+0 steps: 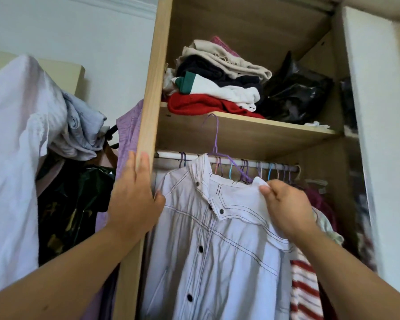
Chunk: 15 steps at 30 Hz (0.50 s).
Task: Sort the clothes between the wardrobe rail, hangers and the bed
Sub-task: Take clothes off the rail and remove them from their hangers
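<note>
A white shirt (217, 245) with dark stitching and black buttons sits on a purple hanger (215, 139), whose hook stands above the wardrobe rail (171, 156), in front of the shelf edge. My right hand (286, 209) pinches the shirt's right shoulder. My left hand (134, 195) holds the wardrobe's wooden side panel (148, 112), fingers up along its edge and thumb inside. Several coloured hangers with clothes hang on the rail behind the shirt.
Folded clothes (213, 88) and a black plastic bag (296, 95) lie on the shelf (252, 135) above the rail. A red-and-white striped garment (305, 294) hangs at the right. Left of the wardrobe hang a white garment (12, 158), grey cloth and dark clothes. The white door (379, 112) stands at right.
</note>
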Each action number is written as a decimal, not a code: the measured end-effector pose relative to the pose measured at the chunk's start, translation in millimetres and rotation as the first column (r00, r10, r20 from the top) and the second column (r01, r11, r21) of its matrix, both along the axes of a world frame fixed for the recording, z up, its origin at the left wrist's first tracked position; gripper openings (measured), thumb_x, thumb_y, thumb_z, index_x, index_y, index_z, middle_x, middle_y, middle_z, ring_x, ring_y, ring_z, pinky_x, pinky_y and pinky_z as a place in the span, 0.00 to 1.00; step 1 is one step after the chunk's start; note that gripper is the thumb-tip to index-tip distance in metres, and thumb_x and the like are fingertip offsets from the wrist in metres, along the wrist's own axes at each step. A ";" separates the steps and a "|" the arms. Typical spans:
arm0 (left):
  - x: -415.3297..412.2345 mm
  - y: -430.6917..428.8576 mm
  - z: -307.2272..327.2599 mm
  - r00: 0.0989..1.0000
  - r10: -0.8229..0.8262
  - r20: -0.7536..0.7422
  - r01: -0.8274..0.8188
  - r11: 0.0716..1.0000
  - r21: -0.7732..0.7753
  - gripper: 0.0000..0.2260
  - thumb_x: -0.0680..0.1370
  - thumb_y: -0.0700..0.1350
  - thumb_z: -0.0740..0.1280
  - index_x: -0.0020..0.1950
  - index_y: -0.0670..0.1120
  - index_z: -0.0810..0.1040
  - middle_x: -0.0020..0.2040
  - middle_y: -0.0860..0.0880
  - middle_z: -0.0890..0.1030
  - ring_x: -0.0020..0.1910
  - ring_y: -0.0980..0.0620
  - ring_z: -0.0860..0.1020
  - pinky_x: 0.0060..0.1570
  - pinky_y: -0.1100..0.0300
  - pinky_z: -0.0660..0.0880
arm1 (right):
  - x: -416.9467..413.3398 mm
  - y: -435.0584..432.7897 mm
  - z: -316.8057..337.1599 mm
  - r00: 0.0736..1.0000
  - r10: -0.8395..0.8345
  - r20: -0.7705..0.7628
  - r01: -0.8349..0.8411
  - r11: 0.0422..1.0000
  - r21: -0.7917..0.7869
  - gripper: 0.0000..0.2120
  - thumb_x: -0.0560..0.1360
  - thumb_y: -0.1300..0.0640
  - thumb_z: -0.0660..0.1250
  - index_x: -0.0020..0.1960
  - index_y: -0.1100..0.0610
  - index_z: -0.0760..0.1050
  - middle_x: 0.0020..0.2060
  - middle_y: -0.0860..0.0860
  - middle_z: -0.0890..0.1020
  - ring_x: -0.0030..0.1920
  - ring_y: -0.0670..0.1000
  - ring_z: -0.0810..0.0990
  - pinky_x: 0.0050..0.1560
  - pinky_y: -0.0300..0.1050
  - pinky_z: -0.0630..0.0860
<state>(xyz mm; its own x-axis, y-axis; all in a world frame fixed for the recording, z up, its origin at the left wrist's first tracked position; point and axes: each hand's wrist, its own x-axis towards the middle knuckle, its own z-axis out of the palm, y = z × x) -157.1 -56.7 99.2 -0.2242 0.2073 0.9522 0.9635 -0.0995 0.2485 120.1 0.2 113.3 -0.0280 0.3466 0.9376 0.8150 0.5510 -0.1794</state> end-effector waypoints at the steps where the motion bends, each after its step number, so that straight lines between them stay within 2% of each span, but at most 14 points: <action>1: 5.4 -0.9 -2.4 0.990 0.061 -0.126 -0.061 0.998 0.006 0.38 0.68 0.48 0.69 0.75 0.40 0.58 0.73 0.35 0.61 0.71 0.36 0.64 0.66 0.41 0.67 | 13.0 -7.6 -5.4 1.000 0.010 -0.019 -0.011 1.000 -0.006 0.15 0.79 0.48 0.57 0.41 0.57 0.72 0.32 0.52 0.75 0.37 0.58 0.73 0.37 0.48 0.68; 3: 23.5 -2.1 -7.8 0.966 0.027 -0.257 -0.039 0.998 -0.045 0.37 0.67 0.52 0.64 0.75 0.43 0.60 0.76 0.39 0.59 0.75 0.40 0.58 0.68 0.40 0.61 | 39.0 -24.8 -17.2 0.999 0.032 -0.044 -0.033 0.999 -0.023 0.13 0.79 0.49 0.59 0.43 0.55 0.75 0.33 0.50 0.77 0.37 0.55 0.75 0.39 0.47 0.71; 5: 46.0 0.0 -13.8 0.946 -0.142 -0.290 0.096 0.981 -0.168 0.35 0.69 0.54 0.60 0.76 0.49 0.58 0.78 0.45 0.55 0.77 0.46 0.53 0.71 0.44 0.56 | 63.6 -43.8 -31.6 0.998 0.042 -0.045 -0.044 0.998 -0.039 0.11 0.78 0.49 0.60 0.41 0.53 0.75 0.32 0.46 0.77 0.36 0.52 0.75 0.36 0.43 0.70; 8: 78.6 12.3 -28.0 0.923 -0.302 -0.237 0.229 0.928 -0.293 0.34 0.75 0.61 0.58 0.77 0.53 0.53 0.78 0.49 0.53 0.77 0.49 0.50 0.72 0.44 0.53 | 95.4 -78.8 -58.6 1.000 -0.001 -0.004 0.001 0.999 -0.046 0.14 0.78 0.48 0.61 0.35 0.49 0.72 0.28 0.43 0.75 0.33 0.45 0.73 0.34 0.32 0.66; 10: 97.4 23.8 -40.2 0.910 -0.379 -0.171 0.304 0.887 -0.348 0.32 0.75 0.65 0.52 0.77 0.55 0.53 0.77 0.51 0.57 0.76 0.49 0.54 0.71 0.41 0.54 | 112.8 -104.8 -75.8 1.000 -0.024 0.016 0.025 0.998 -0.051 0.13 0.75 0.47 0.59 0.32 0.44 0.68 0.29 0.40 0.77 0.34 0.39 0.75 0.35 0.29 0.67; 11: 107.3 28.5 -47.6 0.897 -0.414 -0.157 0.338 0.869 -0.361 0.31 0.74 0.65 0.48 0.75 0.56 0.57 0.74 0.50 0.64 0.74 0.48 0.60 0.68 0.41 0.58 | 122.3 -118.2 -84.5 0.999 -0.047 0.014 0.048 0.997 -0.064 0.13 0.75 0.47 0.60 0.32 0.43 0.67 0.32 0.37 0.77 0.35 0.36 0.74 0.36 0.28 0.67; 13: 125.7 36.8 -66.5 0.817 -0.567 -0.110 0.501 0.790 -0.354 0.26 0.73 0.62 0.48 0.64 0.52 0.72 0.58 0.46 0.78 0.61 0.43 0.74 0.57 0.47 0.68 | 141.2 -143.3 -101.8 0.994 -0.112 0.019 0.113 0.990 -0.089 0.14 0.76 0.45 0.61 0.32 0.47 0.69 0.35 0.37 0.76 0.35 0.37 0.73 0.36 0.28 0.67; 15: 144.1 42.5 -88.3 0.628 -0.777 0.032 0.742 0.586 -0.325 0.16 0.74 0.56 0.54 0.46 0.49 0.76 0.40 0.50 0.78 0.44 0.47 0.78 0.42 0.52 0.71 | 157.3 -168.5 -119.5 0.983 -0.178 0.052 0.184 0.975 -0.129 0.16 0.75 0.42 0.59 0.33 0.50 0.69 0.34 0.38 0.76 0.34 0.39 0.73 0.35 0.30 0.67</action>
<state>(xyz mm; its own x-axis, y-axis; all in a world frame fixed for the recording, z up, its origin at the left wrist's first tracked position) -13.0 -14.2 10.9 0.2356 0.5124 0.8258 0.5895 -0.7509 0.2977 277.4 -168.3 -6.2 0.0099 0.4702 0.8825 0.9070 0.3674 -0.2059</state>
